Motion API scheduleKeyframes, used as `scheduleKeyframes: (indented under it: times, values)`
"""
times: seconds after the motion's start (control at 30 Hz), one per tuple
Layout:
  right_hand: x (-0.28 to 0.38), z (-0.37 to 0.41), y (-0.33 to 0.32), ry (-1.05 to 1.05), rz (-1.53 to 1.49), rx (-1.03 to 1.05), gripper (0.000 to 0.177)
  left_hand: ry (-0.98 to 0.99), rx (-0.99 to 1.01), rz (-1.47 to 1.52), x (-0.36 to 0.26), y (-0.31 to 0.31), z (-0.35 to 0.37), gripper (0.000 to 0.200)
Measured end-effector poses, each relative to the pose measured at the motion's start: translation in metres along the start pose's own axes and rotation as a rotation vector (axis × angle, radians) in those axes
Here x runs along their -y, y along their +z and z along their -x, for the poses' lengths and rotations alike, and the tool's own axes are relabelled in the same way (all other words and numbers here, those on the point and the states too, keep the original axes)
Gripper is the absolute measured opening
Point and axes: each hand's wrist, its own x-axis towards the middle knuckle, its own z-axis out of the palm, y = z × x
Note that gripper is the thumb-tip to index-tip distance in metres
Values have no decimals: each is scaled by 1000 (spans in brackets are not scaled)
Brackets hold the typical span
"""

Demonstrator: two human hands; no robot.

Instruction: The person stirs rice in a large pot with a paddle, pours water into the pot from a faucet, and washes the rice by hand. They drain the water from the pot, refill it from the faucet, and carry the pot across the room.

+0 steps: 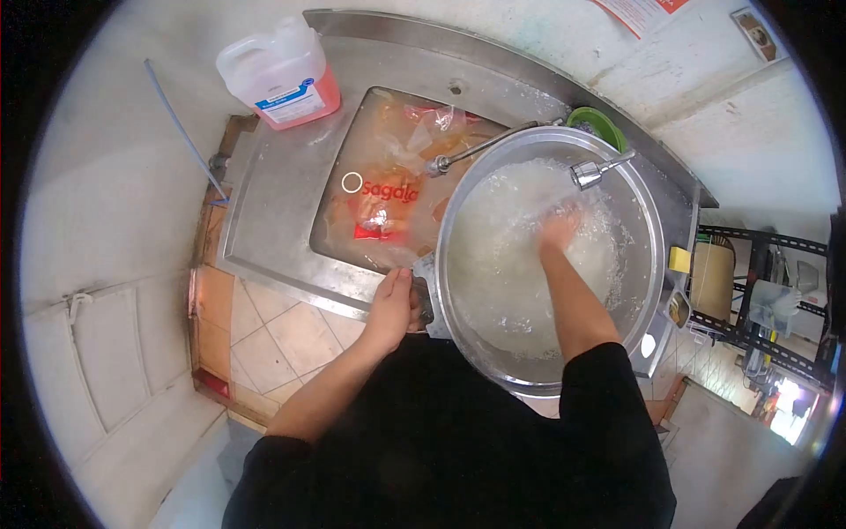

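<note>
Two hands attend the pot (657,247) beside the sink (327,189): your left hand (392,309) grips its sink-side handle (426,304), apparently for steadiness; your right hand (560,229) is in cloudy water (493,264), finger state indeterminable.

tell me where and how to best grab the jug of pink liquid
The jug is probably best taken by its molded handle, with the left hand coming from the left: the handle juts out at the upper left, so fingers should wrap around it.
</note>
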Motion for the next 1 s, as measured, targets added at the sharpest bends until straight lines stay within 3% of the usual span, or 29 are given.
scheduleKeyframes:
  times: [0.03, 0.07, 0.13, 0.17, 0.23, 0.33, 0.37, 0.43, 0.47, 0.53, 0.6, 0.7, 0.77, 0.8, 0.93, 0.97, 1.0]
  values:
    - [-1, -5, 18, -94, 308, 122, 76, -6, -13, -19, -3, 3, 1, 25]
    - [10, 3, 6, -93, 307, 130, 76, -15, -24, -38, -3, 4, 2, 25]
    - [58, 28, -49, 102, -53, 76, 77, 0, -24, -45, -1, 2, 0, 24]
    - [70, 35, -50, 102, -52, 80, 77, 23, -23, -46, 0, 2, 0, 24]
    - [84, 42, -49, -24, -377, -63, 80, 22, -18, -72, -1, -1, -1, 24]
    - [87, 43, -16, -152, -278, -70, 76, 7, 3, -60, -5, -1, 0, 23]
    - [92, 51, -36, -149, -282, -62, 76, -12, 25, -20, -5, -1, 3, 23]
    - [96, 60, -79, -138, -696, 89, 69, -27, 20, -17, -4, -4, 4, 24]
    - [95, 60, -74, -138, -695, 84, 69, -37, 23, -8, -4, -4, 2, 24]
    - [91, 60, -43, -427, -254, -7, 62, -29, 47, -16, -2, -7, 1, 24]
    - [92, 71, -22, -501, -249, -5, 62, -45, 50, -7, -3, -8, 2, 24]
    - [97, 78, 21, -263, -1095, 326, 63, -33, 59, 2, -1, -11, -2, 22]
    - [98, 102, -13, -352, -592, 236, 61, -33, 70, 18, 3, -14, -6, 22]
    - [96, 109, -16, -500, -512, 104, 57, -35, 74, 29, 3, -15, -6, 22]
    - [97, 118, -47, -751, -375, -124, 47, -47, 110, 51, -1, -13, -2, 22]
    - [98, 120, -67, -752, -362, -137, 47, -53, 108, 50, -2, -13, -2, 23]
    - [96, 125, -87, -788, -364, 60, 46, -60, 107, 49, -3, -13, -3, 24]
